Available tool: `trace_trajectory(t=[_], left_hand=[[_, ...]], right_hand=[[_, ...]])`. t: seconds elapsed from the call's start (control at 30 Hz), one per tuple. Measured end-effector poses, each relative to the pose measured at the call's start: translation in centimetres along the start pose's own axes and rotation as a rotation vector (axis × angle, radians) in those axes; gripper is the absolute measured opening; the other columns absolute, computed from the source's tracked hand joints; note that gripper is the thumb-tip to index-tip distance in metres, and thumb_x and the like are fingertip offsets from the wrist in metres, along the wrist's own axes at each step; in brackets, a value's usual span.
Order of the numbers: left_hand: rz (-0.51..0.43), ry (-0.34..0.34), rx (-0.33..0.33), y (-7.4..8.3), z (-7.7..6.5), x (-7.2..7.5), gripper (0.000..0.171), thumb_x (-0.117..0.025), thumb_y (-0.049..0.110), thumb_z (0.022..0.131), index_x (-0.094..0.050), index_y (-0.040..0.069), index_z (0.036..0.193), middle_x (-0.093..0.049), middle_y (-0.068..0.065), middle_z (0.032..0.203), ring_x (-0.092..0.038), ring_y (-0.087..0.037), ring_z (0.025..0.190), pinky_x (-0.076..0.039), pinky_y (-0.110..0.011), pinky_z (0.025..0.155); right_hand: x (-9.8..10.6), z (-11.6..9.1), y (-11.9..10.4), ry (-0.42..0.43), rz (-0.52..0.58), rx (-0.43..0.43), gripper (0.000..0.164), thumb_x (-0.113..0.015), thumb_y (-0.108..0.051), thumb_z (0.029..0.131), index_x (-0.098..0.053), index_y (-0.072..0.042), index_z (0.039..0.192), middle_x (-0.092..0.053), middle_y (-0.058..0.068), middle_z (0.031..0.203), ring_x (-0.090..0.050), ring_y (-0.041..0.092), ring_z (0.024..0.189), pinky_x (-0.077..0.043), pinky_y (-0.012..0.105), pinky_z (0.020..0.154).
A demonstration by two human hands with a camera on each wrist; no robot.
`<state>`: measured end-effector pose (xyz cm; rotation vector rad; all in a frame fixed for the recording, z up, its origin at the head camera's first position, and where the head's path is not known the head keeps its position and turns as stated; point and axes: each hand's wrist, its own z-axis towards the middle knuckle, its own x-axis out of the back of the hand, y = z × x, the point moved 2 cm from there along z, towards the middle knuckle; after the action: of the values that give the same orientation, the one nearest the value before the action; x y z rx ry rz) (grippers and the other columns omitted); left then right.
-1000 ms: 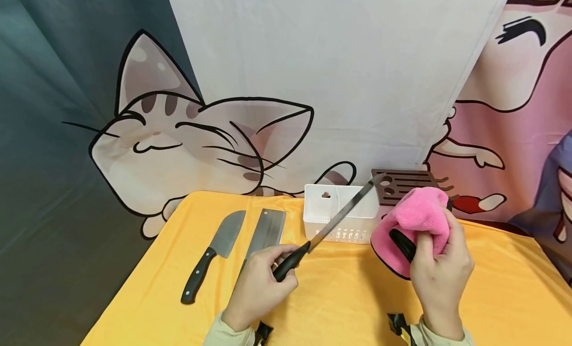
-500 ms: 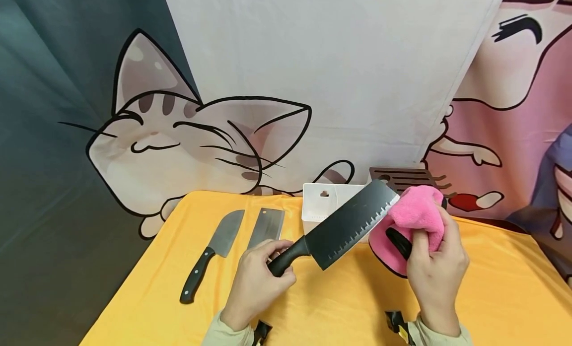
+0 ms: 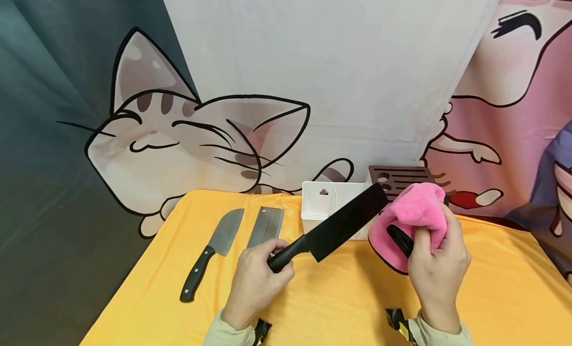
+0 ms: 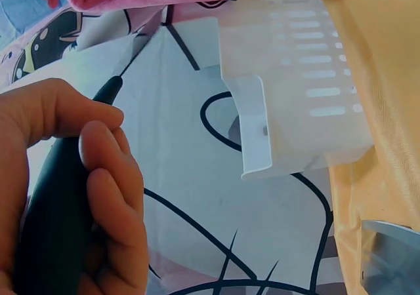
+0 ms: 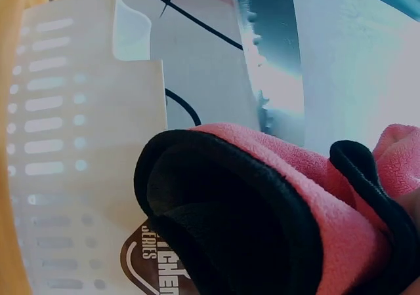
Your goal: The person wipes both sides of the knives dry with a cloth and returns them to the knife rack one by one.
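Observation:
My left hand [image 3: 259,282] grips the black handle of a broad cleaver [image 3: 346,224], raised over the table with its dark blade slanting up to the right. In the left wrist view my fingers [image 4: 108,157] curl round that handle. My right hand [image 3: 440,266] pinches a bunched pink cloth [image 3: 420,207] with black edging, close by the blade's far end. From the right wrist, the cloth [image 5: 315,203] hangs in a fold below the shiny blade [image 5: 279,65]. Two more knives lie at the left: a black-handled kitchen knife [image 3: 212,254] and a cleaver [image 3: 266,227] partly hidden behind my left hand.
A white plastic holder [image 3: 318,207] with slots stands at the back of the yellow-covered table [image 3: 330,301]. Beside it is its brown slotted top [image 3: 402,179], with hooks at the right. A printed cat curtain [image 3: 178,137] hangs right behind the table.
The cleaver in my left hand has turned from edge-on to showing its broad face, then tilted so the face looks darker. My right hand keeps the cloth in nearly the same place.

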<state>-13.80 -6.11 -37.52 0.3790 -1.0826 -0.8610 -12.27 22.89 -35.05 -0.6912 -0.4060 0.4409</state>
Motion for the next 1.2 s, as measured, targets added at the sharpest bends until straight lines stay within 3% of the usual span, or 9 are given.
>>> trace_trajectory(t=[0.17,0.3,0.43,0.53,0.7,0.8,1.0,1.2], left_hand=[[-0.056,0.025,-0.030,0.0,0.0,0.1,0.030,-0.073,0.013,0.071,-0.065,0.030,0.094,-0.054,0.017,0.063,-0.046,0.001,0.048,-0.039,-0.018,0.045],[-0.122,0.026,-0.058,0.0,0.0,0.4,0.029,-0.076,0.019,0.074,-0.065,0.033,0.098,-0.061,0.016,0.074,-0.051,-0.001,0.055,-0.044,-0.020,0.050],[-0.212,-0.036,-0.004,0.0,0.1,0.8,0.028,-0.076,0.022,0.076,-0.066,0.033,0.100,-0.064,0.015,0.083,-0.056,-0.005,0.062,-0.048,-0.024,0.056],[-0.281,-0.081,0.034,0.0,0.1,1.2,0.028,-0.074,0.020,0.077,-0.066,0.031,0.102,-0.065,0.012,0.084,-0.058,-0.008,0.064,-0.049,-0.026,0.057],[-0.352,-0.098,0.005,0.1,0.3,1.9,0.026,-0.072,0.017,0.079,-0.067,0.023,0.104,-0.067,0.006,0.090,-0.059,-0.010,0.062,-0.049,-0.027,0.055],[-0.389,-0.088,0.001,1.1,0.8,2.8,0.026,-0.072,0.010,0.079,-0.068,0.018,0.103,-0.067,0.003,0.087,-0.057,-0.011,0.059,-0.048,-0.027,0.050],[-0.375,-0.053,-0.100,3.3,2.3,5.5,0.026,-0.071,0.000,0.077,-0.069,0.008,0.102,-0.067,-0.001,0.082,-0.054,-0.010,0.054,-0.045,-0.025,0.047],[-0.388,-0.008,-0.207,2.7,4.4,6.4,0.026,-0.074,0.009,0.077,-0.070,0.013,0.103,-0.068,0.001,0.096,-0.062,-0.014,0.074,-0.050,-0.025,0.061]], right_hand=[[0.1,0.2,0.0,-0.002,0.000,-0.004,0.036,-0.054,-0.011,0.087,-0.060,-0.011,0.122,-0.064,0.011,0.107,-0.047,-0.005,0.081,-0.030,0.015,0.067],[0.2,0.3,0.0,0.000,0.008,-0.008,0.036,-0.054,-0.011,0.087,-0.061,-0.012,0.122,-0.064,0.011,0.108,-0.048,-0.005,0.082,-0.031,0.015,0.067],[0.2,0.2,0.0,-0.010,0.009,-0.006,0.037,-0.054,-0.011,0.087,-0.060,-0.012,0.123,-0.064,0.011,0.109,-0.049,-0.006,0.084,-0.032,0.014,0.068],[0.3,0.2,0.1,-0.009,0.010,-0.007,0.037,-0.054,-0.011,0.087,-0.060,-0.012,0.123,-0.064,0.011,0.109,-0.049,-0.005,0.085,-0.032,0.014,0.069],[0.4,0.3,0.1,-0.015,-0.003,-0.010,0.037,-0.054,-0.011,0.087,-0.060,-0.011,0.123,-0.064,0.011,0.109,-0.048,-0.006,0.084,-0.032,0.015,0.068],[0.5,0.3,0.1,-0.002,-0.001,-0.025,0.037,-0.054,-0.011,0.087,-0.060,-0.013,0.124,-0.064,0.009,0.108,-0.049,-0.005,0.084,-0.032,0.014,0.069],[0.6,0.4,-0.1,0.046,0.012,-0.069,0.038,-0.055,-0.009,0.086,-0.062,-0.018,0.122,-0.065,0.004,0.106,-0.050,-0.004,0.083,-0.033,0.014,0.070],[0.7,0.5,0.0,0.053,0.006,-0.077,0.038,-0.055,-0.009,0.085,-0.062,-0.019,0.121,-0.065,0.003,0.106,-0.050,-0.004,0.082,-0.033,0.014,0.069]])
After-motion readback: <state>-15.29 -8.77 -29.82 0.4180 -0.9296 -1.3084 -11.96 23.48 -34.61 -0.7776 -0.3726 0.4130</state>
